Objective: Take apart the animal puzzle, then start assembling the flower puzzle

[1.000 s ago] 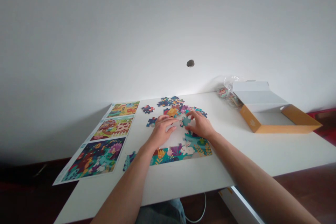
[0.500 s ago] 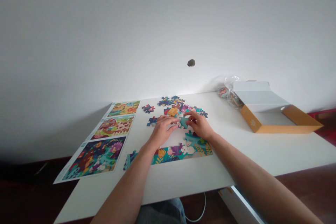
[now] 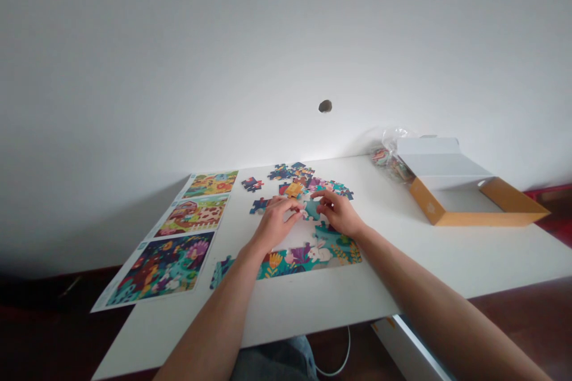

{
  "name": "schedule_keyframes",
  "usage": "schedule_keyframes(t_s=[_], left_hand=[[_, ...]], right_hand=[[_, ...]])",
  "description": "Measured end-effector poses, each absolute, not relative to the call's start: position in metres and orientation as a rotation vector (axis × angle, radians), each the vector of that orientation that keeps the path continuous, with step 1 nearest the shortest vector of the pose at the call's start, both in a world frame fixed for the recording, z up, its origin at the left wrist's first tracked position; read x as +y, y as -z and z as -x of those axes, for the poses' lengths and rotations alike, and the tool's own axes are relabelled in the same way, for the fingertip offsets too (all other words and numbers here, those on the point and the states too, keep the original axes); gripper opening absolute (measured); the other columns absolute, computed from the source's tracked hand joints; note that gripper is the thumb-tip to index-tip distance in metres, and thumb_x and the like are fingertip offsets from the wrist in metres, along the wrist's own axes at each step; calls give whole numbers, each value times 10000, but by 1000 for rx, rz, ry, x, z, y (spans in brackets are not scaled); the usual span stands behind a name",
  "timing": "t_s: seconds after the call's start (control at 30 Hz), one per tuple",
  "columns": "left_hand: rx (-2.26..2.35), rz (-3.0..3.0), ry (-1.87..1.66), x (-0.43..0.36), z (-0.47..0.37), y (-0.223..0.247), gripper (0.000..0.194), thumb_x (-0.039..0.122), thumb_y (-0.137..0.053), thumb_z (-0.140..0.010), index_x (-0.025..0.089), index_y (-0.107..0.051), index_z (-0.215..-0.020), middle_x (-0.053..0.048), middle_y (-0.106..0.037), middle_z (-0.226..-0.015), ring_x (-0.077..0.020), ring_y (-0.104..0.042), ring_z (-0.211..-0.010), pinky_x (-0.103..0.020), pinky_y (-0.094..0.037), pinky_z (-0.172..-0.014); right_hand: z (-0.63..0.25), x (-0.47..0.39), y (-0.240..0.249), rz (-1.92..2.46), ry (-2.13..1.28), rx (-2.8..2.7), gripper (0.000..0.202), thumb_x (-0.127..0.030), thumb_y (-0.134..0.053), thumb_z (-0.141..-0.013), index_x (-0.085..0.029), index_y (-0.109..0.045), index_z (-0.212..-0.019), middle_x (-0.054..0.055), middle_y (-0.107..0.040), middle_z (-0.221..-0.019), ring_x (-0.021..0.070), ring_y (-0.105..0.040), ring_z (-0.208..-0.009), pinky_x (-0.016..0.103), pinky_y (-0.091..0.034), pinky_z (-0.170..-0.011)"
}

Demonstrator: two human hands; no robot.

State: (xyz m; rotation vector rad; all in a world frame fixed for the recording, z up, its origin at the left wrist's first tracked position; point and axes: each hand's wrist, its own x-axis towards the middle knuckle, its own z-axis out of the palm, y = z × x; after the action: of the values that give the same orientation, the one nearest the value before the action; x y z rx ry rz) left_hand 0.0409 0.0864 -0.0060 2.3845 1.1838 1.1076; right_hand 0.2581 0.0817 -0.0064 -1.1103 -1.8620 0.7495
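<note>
Between my two hands is a teal jigsaw puzzle piece (image 3: 311,210). My left hand (image 3: 277,221) is closed, thumb and fingers pinched at the left edge of this piece. My right hand (image 3: 338,213) has its fingers curled at the piece's right side, gripping it. Nearer to me lies a joined strip of puzzle (image 3: 308,257) with a white rabbit, yellow plants and teal ground. Its right end rises toward my right hand, and my left forearm covers part of its left end. Just beyond my fingers lies a yellow piece (image 3: 294,189).
Loose puzzle pieces (image 3: 280,172) are heaped at the back of the white table (image 3: 384,262). A picture sheet (image 3: 163,268) lies at the left, overhanging the edge. At the right are an open orange box (image 3: 487,218) and a clear bag (image 3: 393,158) with pieces inside.
Almost nothing differs. My right fingers have shifted very slightly to the left at the teal piece, and the view has tilted a little.
</note>
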Motion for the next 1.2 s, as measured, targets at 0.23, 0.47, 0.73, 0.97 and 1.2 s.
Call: schedule_keyframes(t_s=[0.23,0.47,0.73,0.97,1.2], left_hand=[[1166,-2408,-1090,82,-41,0,61,188,-632,-829,218,-649,-879,-22,-683,-901,-207,-573,-960,-372,-450,-920],[1089,-2456,-968,76,-37,-11,72,160,-652,-766,209,-608,-797,-20,-665,-897,-212,-556,-963,-377,-417,-936],[959,-2550,-676,70,-26,-21,77,179,-687,-722,204,-619,-748,-42,-617,-997,-225,-546,-1028,-400,-371,-992],[1016,-2557,-613,72,-26,-18,79,240,-711,-713,212,-640,-734,-51,-588,-1094,-255,-483,-1128,-430,-349,-1036],[1106,-2565,-583,73,-25,-11,76,260,-752,-681,227,-687,-702,-56,-519,-1196,-291,-423,-1197,-470,-331,-1054]], right_hand=[[-257,80,5,1126,-759,-1880,308,-156,-535,-840,-227,-615,-1129,-29,-632,-728,106,-538,-594,215,-402,-600],[-258,80,3,1163,-808,-1935,186,-211,-576,-838,-194,-662,-1002,-14,-689,-706,108,-566,-587,224,-410,-619],[-259,80,7,1189,-781,-2144,121,-309,-700,-766,-204,-719,-821,-6,-708,-779,124,-598,-680,224,-398,-628],[-259,79,3,1238,-701,-2219,144,-342,-700,-770,-216,-733,-831,-8,-710,-780,123,-591,-685,223,-382,-626],[-258,78,3,1316,-614,-2273,129,-346,-713,-753,-240,-750,-817,-9,-696,-751,126,-582,-670,229,-371,-613]])
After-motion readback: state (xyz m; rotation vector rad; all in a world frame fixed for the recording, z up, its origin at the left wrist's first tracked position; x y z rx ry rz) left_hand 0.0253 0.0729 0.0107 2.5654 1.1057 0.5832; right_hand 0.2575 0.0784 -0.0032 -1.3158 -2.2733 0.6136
